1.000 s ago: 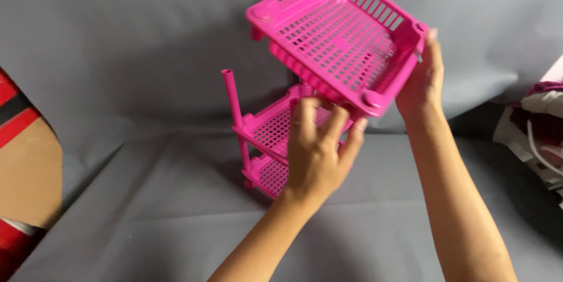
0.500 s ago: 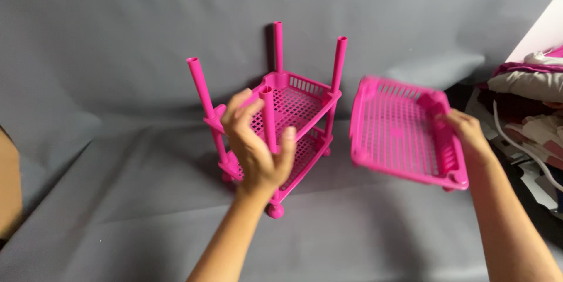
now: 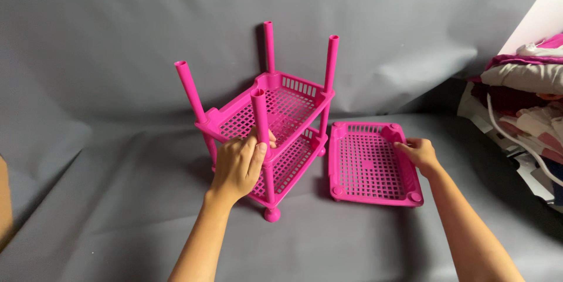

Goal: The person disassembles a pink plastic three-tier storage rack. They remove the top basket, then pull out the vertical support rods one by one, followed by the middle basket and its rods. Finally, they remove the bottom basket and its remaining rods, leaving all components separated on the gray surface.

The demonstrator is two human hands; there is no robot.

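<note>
A pink plastic two-shelf rack (image 3: 281, 123) stands in the middle on the grey cloth, with several bare posts rising above its upper basket. My left hand (image 3: 240, 164) grips the rack at its near front post, at the upper basket's corner. A separate pink basket tray (image 3: 369, 164) lies flat on the cloth just right of the rack. My right hand (image 3: 417, 152) rests on that tray's right edge, fingers curled over the rim.
A grey cloth (image 3: 117, 200) covers the floor and rises as a backdrop. A heap of folded clothes and a white cable (image 3: 528, 94) sits at the right edge. A brown cardboard edge (image 3: 4, 200) shows at far left.
My right hand lifted the top pink tray off the rack, carried it down to the right and laid it flat on the cloth. My left hand stayed on the rack.
</note>
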